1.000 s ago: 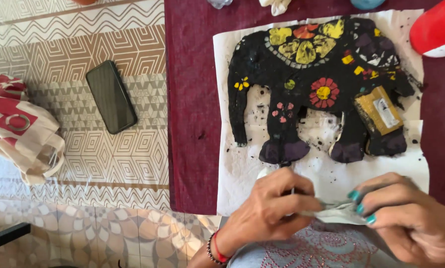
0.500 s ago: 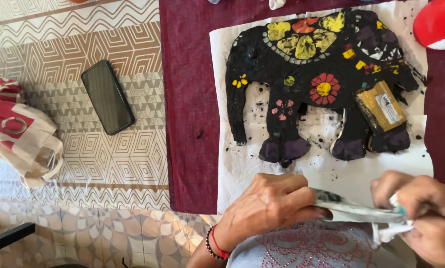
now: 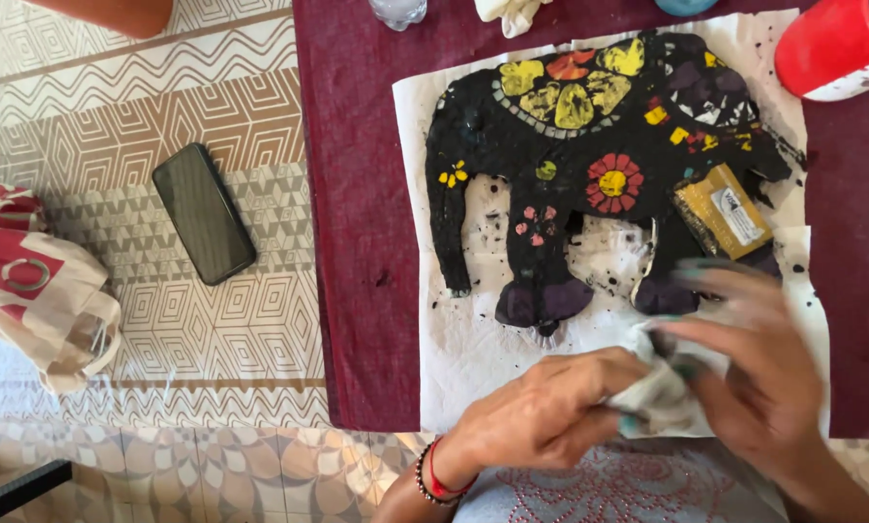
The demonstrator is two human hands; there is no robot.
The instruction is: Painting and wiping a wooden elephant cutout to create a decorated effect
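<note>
Here, both hands closed on a crumpled white cloth (image 3: 652, 397) at the near edge of the white paper sheet (image 3: 454, 339): the left hand (image 3: 550, 412) gripped it from below, the blurred right hand (image 3: 754, 373) pinched it, just before the black mosaic elephant (image 3: 550, 145).

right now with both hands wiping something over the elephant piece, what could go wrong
1. The right hand is blurred and close to the black elephant mosaic; it could smear the dark material.
2. The stained cloth in the left hand might shed more black specks on the white paper.
</note>
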